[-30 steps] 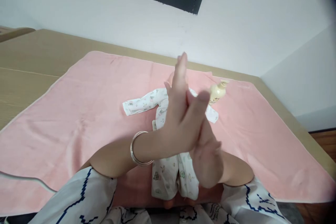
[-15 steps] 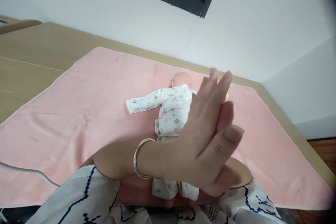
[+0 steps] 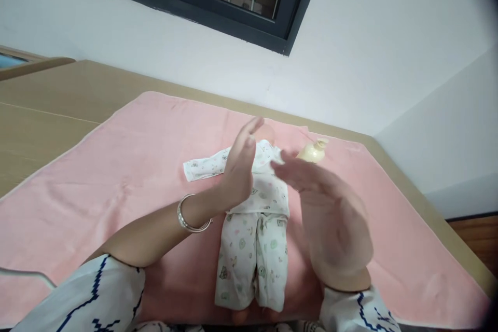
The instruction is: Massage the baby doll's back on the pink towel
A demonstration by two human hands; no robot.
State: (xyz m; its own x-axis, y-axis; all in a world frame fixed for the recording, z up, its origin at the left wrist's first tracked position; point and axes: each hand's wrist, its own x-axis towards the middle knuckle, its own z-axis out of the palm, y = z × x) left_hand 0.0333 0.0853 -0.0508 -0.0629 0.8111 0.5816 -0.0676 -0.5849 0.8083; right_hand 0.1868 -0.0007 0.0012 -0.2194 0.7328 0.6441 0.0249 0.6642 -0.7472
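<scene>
A baby doll (image 3: 268, 197) in a white printed top and trousers lies on a pink blanket (image 3: 155, 135). My left hand (image 3: 238, 171), with a silver bangle at its wrist, is raised over the doll's upper body and partly hides its head and sleeve. Its fingers are stretched out and nothing is in them. To the right, my right hand (image 3: 336, 207) hovers beside the doll's torso, smeared by motion. Its fingers reach out towards the left hand, and I see nothing held. A gap separates the two hands.
A pale yellow pump bottle (image 3: 313, 151) lies beyond my right hand, partly hidden. The blanket covers a wooden table (image 3: 50, 104) against a white wall (image 3: 350, 52). A dark-framed window (image 3: 288, 36) is above. A white cord (image 3: 29, 273) runs across the blanket at lower left.
My hands, which overlapped in view with the left in front, are now apart: left hand further left, right hand showing at right. The view has tilted up; the pump bottle shows more.
</scene>
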